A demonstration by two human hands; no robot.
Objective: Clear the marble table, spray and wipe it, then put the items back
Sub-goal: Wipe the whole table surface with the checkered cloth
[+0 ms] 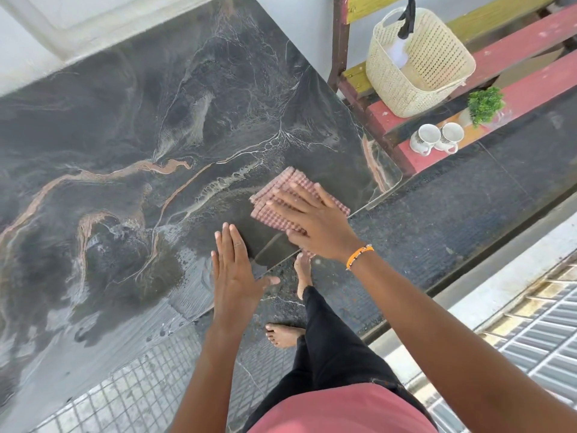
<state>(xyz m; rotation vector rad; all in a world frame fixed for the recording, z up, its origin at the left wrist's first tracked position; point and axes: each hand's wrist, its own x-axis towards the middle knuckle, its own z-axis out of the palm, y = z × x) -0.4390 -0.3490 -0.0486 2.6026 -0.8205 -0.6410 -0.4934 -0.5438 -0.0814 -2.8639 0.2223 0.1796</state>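
The dark marble table (150, 126) has nothing on it but a folded pink waffle cloth (290, 185) near its front right corner. My right hand (312, 220) lies flat on that cloth, fingers spread, pressing it onto the marble. My left hand (237, 270) rests open and flat on the table's near edge, just left of the cloth, holding nothing. Wet streaks show on the marble toward the near left. Two white mugs (437, 139), a small green plant (485, 104) and a cream woven basket (418, 67) sit on the red wooden steps to the right.
Red and yellow wooden steps (530, 85) stand right of the table. A spray bottle's black trigger (407, 20) sticks out of the basket. My bare feet (284, 334) stand on dark floor below the table edge. A metal grate (530, 323) lies at the right.
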